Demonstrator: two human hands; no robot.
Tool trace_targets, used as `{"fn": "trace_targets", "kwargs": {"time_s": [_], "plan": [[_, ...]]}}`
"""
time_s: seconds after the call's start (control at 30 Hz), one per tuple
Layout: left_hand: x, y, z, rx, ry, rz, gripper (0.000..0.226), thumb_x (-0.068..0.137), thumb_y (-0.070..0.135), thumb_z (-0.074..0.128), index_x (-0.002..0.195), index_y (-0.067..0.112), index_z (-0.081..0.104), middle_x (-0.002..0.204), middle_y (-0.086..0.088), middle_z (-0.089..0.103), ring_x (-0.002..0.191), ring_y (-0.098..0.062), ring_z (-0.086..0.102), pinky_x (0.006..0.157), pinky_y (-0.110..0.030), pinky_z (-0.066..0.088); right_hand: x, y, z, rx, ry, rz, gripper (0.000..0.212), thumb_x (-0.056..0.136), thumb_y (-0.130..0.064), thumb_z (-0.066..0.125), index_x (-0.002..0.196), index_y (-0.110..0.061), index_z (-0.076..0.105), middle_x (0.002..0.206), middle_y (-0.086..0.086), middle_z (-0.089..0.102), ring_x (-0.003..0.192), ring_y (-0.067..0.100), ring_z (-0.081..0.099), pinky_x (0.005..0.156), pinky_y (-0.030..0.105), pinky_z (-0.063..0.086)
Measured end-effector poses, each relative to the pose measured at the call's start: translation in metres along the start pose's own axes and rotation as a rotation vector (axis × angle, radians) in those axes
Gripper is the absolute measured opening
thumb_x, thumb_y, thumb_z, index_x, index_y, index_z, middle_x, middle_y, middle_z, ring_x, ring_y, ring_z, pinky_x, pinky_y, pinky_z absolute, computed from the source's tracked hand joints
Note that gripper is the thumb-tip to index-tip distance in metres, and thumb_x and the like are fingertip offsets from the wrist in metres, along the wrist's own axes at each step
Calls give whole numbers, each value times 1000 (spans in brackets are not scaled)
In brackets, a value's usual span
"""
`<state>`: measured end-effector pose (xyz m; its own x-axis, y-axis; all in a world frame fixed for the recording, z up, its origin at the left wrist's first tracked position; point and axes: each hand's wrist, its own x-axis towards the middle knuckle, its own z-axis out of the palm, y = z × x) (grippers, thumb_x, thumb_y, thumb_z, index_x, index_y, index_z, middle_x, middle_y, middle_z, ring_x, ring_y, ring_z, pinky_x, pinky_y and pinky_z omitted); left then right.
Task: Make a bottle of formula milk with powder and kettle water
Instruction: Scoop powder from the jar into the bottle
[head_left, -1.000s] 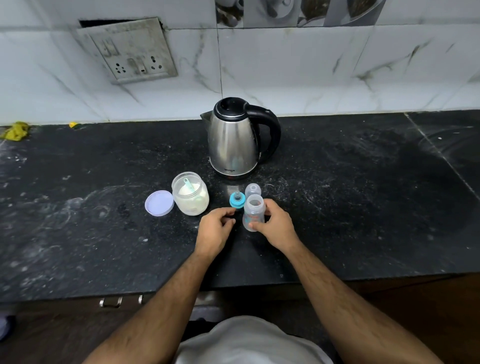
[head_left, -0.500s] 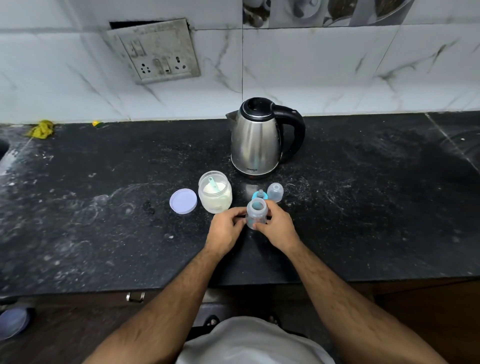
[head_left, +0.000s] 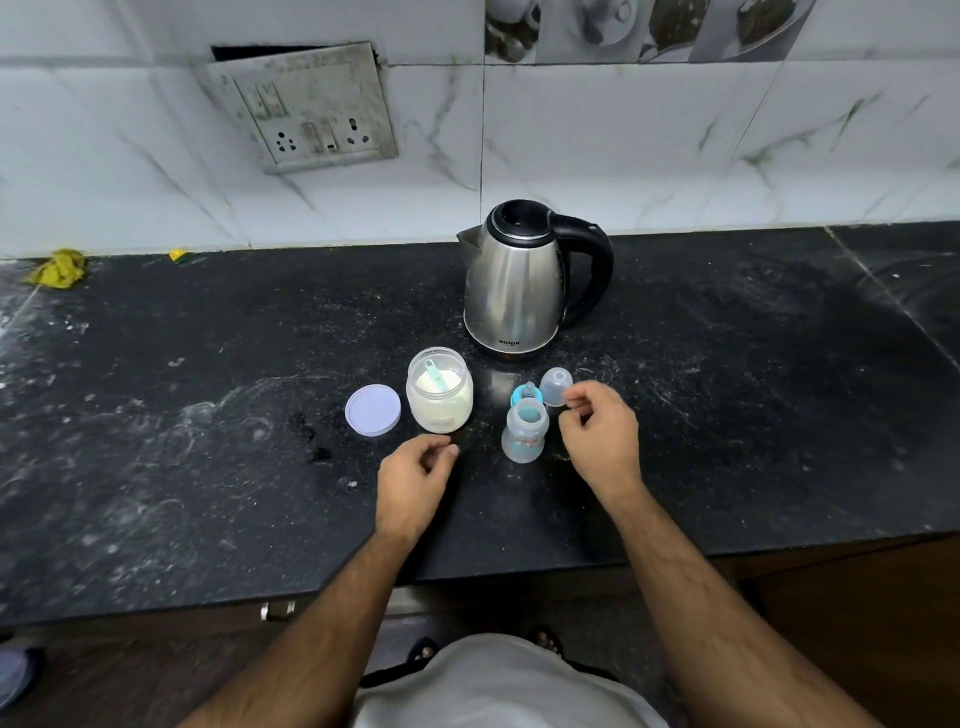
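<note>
Head view: baby bottle (head_left: 524, 434) standing open and upright on the black stone table (head_left: 753, 395), between both hands and touched by neither. Left hand (head_left: 415, 480) loosely curled, holding nothing, just below the open powder jar (head_left: 439, 391); right hand (head_left: 602, 436) also loosely curled and empty, beside the clear cap (head_left: 556, 386). Teat with blue ring (head_left: 526, 396) behind the bottle, lilac lid (head_left: 373, 409) left of the jar, scoop (head_left: 434, 375) lying in the powder. Likely next: powder or water into the bottle. Best done steadying the bottle with 1 hand, levelling each scoop, pouring slowly from the steel kettle (head_left: 514, 283) by its black handle, spout close to the narrow neck. Table dusty and streaked; marble-look wall tiles (head_left: 597, 140) behind, grimy socket plate (head_left: 306, 106), yellow cloth (head_left: 58, 267) far left.
</note>
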<state>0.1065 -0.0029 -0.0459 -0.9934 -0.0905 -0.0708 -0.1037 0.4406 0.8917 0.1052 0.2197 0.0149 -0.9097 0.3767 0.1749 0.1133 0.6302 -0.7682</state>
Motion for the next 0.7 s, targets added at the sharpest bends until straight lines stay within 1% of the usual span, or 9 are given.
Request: {"fn": "trace_targets", "kwargs": {"time_s": [0.1, 0.2, 0.27, 0.4, 0.47, 0.53, 0.6, 0.67, 0.7], "plan": [[5, -1, -15, -27, 94, -24, 13, 85, 22, 77, 96, 21, 71, 87, 10, 72, 78, -1, 67, 83, -30, 57, 14, -24, -3, 41, 19, -22, 18, 81, -1, 60, 86, -17, 67, 84, -4, 64, 70, 7, 57, 71, 21, 47], [18, 3, -27, -60, 116, -63, 40, 80, 23, 82, 115, 15, 66, 107, 6, 70, 91, -2, 67, 79, -13, 51, 29, -48, 1, 67, -16, -60, 18, 81, -2, 59, 88, -15, 69, 84, 0, 67, 70, 10, 59, 71, 23, 50], [29, 5, -32, -52, 72, -59, 59, 75, 25, 86, 127, 12, 60, 118, 7, 64, 100, -7, 64, 77, -8, 45, 39, -62, 10, 98, -51, -96, 16, 81, -3, 61, 86, -14, 71, 78, 0, 68, 68, 13, 61, 70, 25, 52], [55, 12, -33, -14, -73, -12, 89, 64, 36, 91, 139, 11, 50, 129, 5, 59, 112, -14, 59, 98, -25, 48, 55, -86, 34, 39, -208, -176, 13, 81, -8, 65, 81, -19, 73, 68, -11, 66, 60, 3, 57, 68, 24, 51], [67, 13, -33, 1, -120, 1, 104, 53, 48, 90, 142, 14, 47, 134, 4, 59, 117, -12, 58, 104, -31, 47, 60, -96, 47, -94, -300, -245, 15, 82, -8, 64, 79, -20, 74, 70, -11, 67, 67, 6, 61, 70, 28, 53], [76, 15, -32, 1, -143, 7, 114, 48, 50, 90, 146, 17, 42, 139, 3, 56, 124, -12, 54, 108, -36, 44, 65, -102, 59, -210, -401, -295, 20, 83, -8, 60, 82, -22, 75, 79, -10, 72, 77, 11, 65, 74, 35, 56], [81, 21, -34, -24, -191, 52, 103, 49, 41, 91, 141, 27, 47, 135, 5, 60, 124, -12, 56, 108, -40, 45, 68, -108, 67, -327, -510, -310, 27, 84, -8, 56, 89, -26, 76, 91, -9, 74, 88, 15, 66, 79, 37, 56], [84, 27, -35, -29, -226, 115, 79, 54, 29, 92, 123, 44, 55, 119, 13, 67, 113, -6, 62, 101, -41, 49, 70, -115, 73, -464, -596, -323, 37, 86, -6, 53, 101, -30, 76, 106, -9, 73, 99, 18, 66, 82, 36, 55], [84, 28, -35, -36, -237, 125, 76, 57, 24, 92, 118, 47, 54, 115, 16, 67, 110, -3, 62, 100, -40, 50, 71, -117, 76, -523, -632, -325, 41, 86, -5, 52, 106, -32, 74, 112, -8, 72, 104, 19, 65, 83, 36, 54]]}}
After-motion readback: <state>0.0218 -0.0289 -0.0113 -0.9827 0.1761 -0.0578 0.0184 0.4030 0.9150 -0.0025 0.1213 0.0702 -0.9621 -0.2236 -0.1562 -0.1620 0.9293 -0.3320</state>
